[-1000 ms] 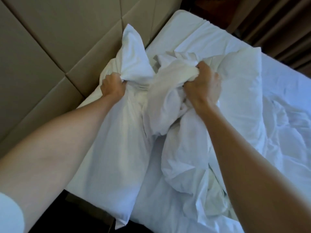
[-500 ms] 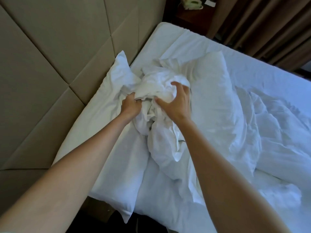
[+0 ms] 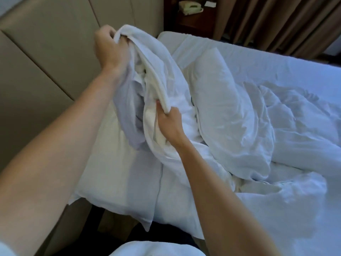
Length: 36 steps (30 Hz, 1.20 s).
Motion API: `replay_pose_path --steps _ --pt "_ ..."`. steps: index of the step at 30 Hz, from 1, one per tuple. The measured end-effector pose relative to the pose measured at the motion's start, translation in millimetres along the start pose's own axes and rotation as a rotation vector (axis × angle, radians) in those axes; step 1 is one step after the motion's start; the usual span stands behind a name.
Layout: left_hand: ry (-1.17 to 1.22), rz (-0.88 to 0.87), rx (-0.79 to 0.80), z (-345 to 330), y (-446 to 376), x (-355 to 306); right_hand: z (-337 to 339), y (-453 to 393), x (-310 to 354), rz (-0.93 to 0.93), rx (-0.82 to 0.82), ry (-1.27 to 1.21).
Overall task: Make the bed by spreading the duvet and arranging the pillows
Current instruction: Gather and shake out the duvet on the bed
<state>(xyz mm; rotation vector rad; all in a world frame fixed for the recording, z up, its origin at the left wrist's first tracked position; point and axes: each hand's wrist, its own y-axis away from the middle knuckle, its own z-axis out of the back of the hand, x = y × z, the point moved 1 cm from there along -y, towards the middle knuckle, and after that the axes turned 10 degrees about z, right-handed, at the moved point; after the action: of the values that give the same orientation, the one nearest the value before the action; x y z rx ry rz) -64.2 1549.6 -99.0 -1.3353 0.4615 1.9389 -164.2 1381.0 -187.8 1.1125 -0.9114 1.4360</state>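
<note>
Lifting since a second ago: left hand [image 3: 110, 47] has risen, fisted on the duvet [image 3: 158, 74] edge; right hand [image 3: 168, 122] clamps it lower. Duvet bunched over pillows [image 3: 227, 108], near headboard [image 3: 46, 58]. Spreading appears to be starting.

The duvet [image 3: 162, 85], both pillows, near left [image 3: 118, 169] and far right [image 3: 227, 108], and the bed sheet [image 3: 276, 65] are plain white, bluish in shadow. The padded headboard [image 3: 46, 58] at left is plain beige. The far curtains [image 3: 276, 21] are brown. A pale green telephone [image 3: 191, 7] sits on a dark reddish-brown nightstand [image 3: 195, 21].
</note>
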Motion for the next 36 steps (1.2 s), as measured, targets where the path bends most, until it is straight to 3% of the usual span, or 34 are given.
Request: replay_pose_path --steps 2,5,7,9,11,13,14,17,19,22,24,26,28,30,33,36 --pt "-0.101 -0.02 0.061 8 -7 5 -1 0 16 0.016 -0.021 -0.137" --pt "-0.091 0.143 0.295 12 7 53 3 3 20 0.015 0.001 -0.194" --pt "-0.028 0.377 0.323 23 33 96 9 4 18 -0.034 -0.008 -0.241" --pt "-0.117 0.716 0.294 36 64 142 16 4 17 -0.167 -0.045 -0.327" --pt "-0.189 0.978 0.403 43 98 172 21 2 16 -0.301 -0.071 -0.401" --pt "-0.072 1.106 0.58 39 125 179 26 1 13 -0.351 -0.064 -0.415" --pt "0.036 1.113 0.595 36 127 182 29 3 13 -0.358 -0.045 -0.402" --pt "0.286 1.001 0.299 34 94 172 35 11 8 -0.358 0.103 -0.277" --pt "0.302 0.747 0.056 46 58 141 36 23 2 -0.363 0.25 -0.209" --pt "0.279 0.316 -0.071 74 22 74 24 43 3 -0.372 0.555 -0.158" --pt "0.356 0.125 -0.114 100 17 33 14 57 10 -0.333 0.75 0.047" --pt "0.465 0.065 -0.197 131 20 18 5 62 12 -0.28 0.935 0.228" --pt "0.431 0.062 -0.314 165 39 36 2 63 16 -0.262 1.104 0.325" --pt "0.312 0.105 -0.313 190 66 77 2 57 18 -0.308 1.234 0.448" --pt "0.02 0.115 -0.2 213 116 142 -3 44 23 -0.359 1.167 0.493" --pt "-0.007 0.144 -0.041 214 164 169 -32 31 25 -0.357 0.783 0.191"
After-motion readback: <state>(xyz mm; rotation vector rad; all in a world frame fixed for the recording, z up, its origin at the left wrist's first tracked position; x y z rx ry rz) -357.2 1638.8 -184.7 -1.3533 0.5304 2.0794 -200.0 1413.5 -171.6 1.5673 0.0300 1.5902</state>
